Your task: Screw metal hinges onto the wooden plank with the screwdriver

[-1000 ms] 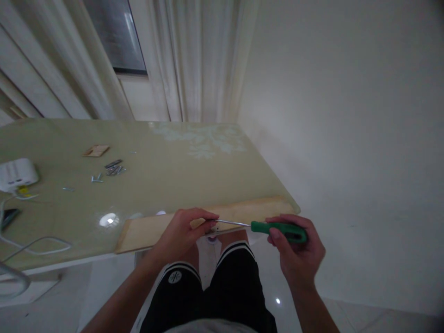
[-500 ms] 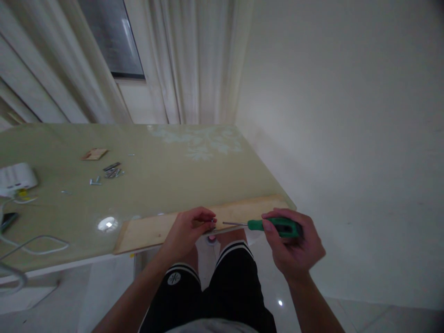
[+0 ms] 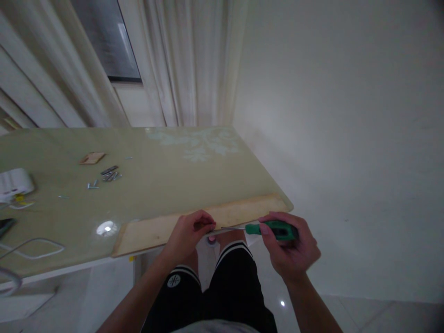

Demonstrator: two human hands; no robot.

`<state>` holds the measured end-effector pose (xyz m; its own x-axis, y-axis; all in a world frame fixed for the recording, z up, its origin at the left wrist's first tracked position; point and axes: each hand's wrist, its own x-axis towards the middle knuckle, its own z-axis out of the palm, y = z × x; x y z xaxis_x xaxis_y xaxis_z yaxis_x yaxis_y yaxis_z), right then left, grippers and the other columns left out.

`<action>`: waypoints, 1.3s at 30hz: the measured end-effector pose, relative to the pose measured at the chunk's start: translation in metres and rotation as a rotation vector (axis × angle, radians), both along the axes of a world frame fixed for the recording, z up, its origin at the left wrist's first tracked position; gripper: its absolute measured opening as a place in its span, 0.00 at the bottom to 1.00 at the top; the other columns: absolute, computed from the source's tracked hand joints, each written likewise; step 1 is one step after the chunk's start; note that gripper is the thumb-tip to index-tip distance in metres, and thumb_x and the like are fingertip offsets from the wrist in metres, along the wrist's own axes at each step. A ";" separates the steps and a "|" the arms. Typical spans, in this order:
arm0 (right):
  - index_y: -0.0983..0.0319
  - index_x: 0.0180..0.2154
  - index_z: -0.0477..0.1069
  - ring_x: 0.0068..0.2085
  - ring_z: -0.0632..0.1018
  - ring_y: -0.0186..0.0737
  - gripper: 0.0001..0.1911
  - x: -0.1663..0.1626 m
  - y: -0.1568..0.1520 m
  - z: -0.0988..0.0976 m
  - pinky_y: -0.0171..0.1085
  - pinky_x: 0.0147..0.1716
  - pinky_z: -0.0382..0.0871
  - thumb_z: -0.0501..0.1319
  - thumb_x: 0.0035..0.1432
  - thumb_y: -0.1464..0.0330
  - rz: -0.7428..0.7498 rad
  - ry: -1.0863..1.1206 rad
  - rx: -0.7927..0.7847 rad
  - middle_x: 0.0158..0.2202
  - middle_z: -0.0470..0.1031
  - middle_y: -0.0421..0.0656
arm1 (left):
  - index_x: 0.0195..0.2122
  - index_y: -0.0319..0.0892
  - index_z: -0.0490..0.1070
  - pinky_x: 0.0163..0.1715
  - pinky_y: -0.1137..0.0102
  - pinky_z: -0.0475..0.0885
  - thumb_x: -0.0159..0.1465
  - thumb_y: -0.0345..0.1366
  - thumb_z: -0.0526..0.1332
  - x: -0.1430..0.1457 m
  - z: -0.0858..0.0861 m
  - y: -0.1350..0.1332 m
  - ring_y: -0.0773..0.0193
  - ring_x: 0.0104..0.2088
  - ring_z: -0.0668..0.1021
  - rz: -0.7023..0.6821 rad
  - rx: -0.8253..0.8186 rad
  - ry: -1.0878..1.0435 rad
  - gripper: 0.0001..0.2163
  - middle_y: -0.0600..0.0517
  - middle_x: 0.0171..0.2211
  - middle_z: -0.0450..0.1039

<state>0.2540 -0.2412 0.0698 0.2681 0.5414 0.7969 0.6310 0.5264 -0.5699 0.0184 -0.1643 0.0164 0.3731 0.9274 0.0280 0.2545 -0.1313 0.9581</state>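
Note:
My right hand (image 3: 291,243) is wrapped round the green handle of a screwdriver (image 3: 272,229), its thin metal shaft pointing left. The tip ends just short of the fingertips of my left hand (image 3: 192,231). Thumb and forefinger of that hand are pinched together above the front edge of a long pale wooden board (image 3: 145,233). What they pinch is too small and covered to make out. The board lies along the near edge of the table, close to both hands.
On the greenish table (image 3: 180,185) lie a pile of small metal parts (image 3: 111,176), some loose screws (image 3: 93,185) and a small wooden piece (image 3: 92,158). A white device (image 3: 15,182) and a cable (image 3: 41,247) are at left. A wall (image 3: 329,138) borders the right side.
The screwdriver tip has come slightly left and down, closer to my left fingertips. A small shiny bit seen at those fingertips before is now hidden. The view has shifted a little.

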 end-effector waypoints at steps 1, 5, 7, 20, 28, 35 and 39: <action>0.59 0.47 0.76 0.31 0.83 0.39 0.15 0.000 0.000 -0.001 0.37 0.31 0.83 0.72 0.58 0.70 0.002 0.004 -0.005 0.34 0.82 0.41 | 0.35 0.44 0.79 0.40 0.67 0.78 0.62 0.40 0.69 0.000 -0.001 0.000 0.58 0.36 0.85 0.001 0.006 0.004 0.06 0.50 0.34 0.85; 0.59 0.48 0.77 0.32 0.83 0.38 0.15 0.000 0.001 -0.005 0.37 0.33 0.82 0.72 0.58 0.71 0.013 0.012 -0.006 0.35 0.82 0.41 | 0.35 0.44 0.80 0.39 0.67 0.77 0.63 0.39 0.69 0.000 -0.004 0.000 0.58 0.35 0.85 0.013 0.066 0.040 0.05 0.50 0.34 0.85; 0.59 0.48 0.77 0.33 0.83 0.37 0.16 0.000 0.003 -0.006 0.36 0.35 0.82 0.72 0.58 0.72 0.018 -0.001 -0.006 0.35 0.82 0.40 | 0.35 0.45 0.80 0.39 0.67 0.76 0.63 0.39 0.69 0.000 -0.005 0.000 0.58 0.35 0.84 0.023 0.123 0.091 0.04 0.51 0.33 0.85; 0.59 0.49 0.74 0.33 0.84 0.37 0.15 -0.011 0.021 0.008 0.35 0.35 0.82 0.71 0.60 0.69 0.132 -0.085 -0.076 0.36 0.83 0.40 | 0.38 0.46 0.83 0.42 0.65 0.72 0.65 0.40 0.68 -0.003 -0.015 0.000 0.57 0.37 0.80 0.007 0.320 0.271 0.05 0.49 0.34 0.81; 0.58 0.49 0.72 0.31 0.82 0.33 0.15 -0.017 0.032 0.017 0.32 0.34 0.79 0.69 0.62 0.69 0.181 -0.182 -0.122 0.35 0.81 0.38 | 0.39 0.49 0.83 0.43 0.67 0.71 0.66 0.39 0.69 -0.002 -0.022 0.000 0.59 0.38 0.79 0.018 0.338 0.286 0.04 0.52 0.34 0.82; 0.58 0.46 0.71 0.32 0.82 0.33 0.09 -0.016 0.040 0.035 0.32 0.35 0.77 0.65 0.63 0.70 0.204 -0.374 -0.130 0.35 0.81 0.39 | 0.38 0.49 0.84 0.42 0.67 0.70 0.65 0.38 0.70 0.000 -0.023 0.002 0.60 0.38 0.79 0.026 0.337 0.273 0.03 0.53 0.34 0.82; 0.59 0.47 0.70 0.30 0.81 0.33 0.09 -0.016 0.052 0.044 0.31 0.34 0.76 0.62 0.64 0.70 0.282 -0.481 -0.150 0.33 0.80 0.39 | 0.38 0.49 0.84 0.42 0.67 0.70 0.65 0.38 0.70 0.001 -0.019 0.002 0.61 0.37 0.80 0.026 0.348 0.280 0.03 0.53 0.33 0.82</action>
<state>0.2376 -0.1897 0.1143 -0.2771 0.6560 0.7020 0.6845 0.6475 -0.3349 0.0198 -0.1626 -0.0025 0.3877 0.8898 0.2409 0.5050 -0.4236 0.7520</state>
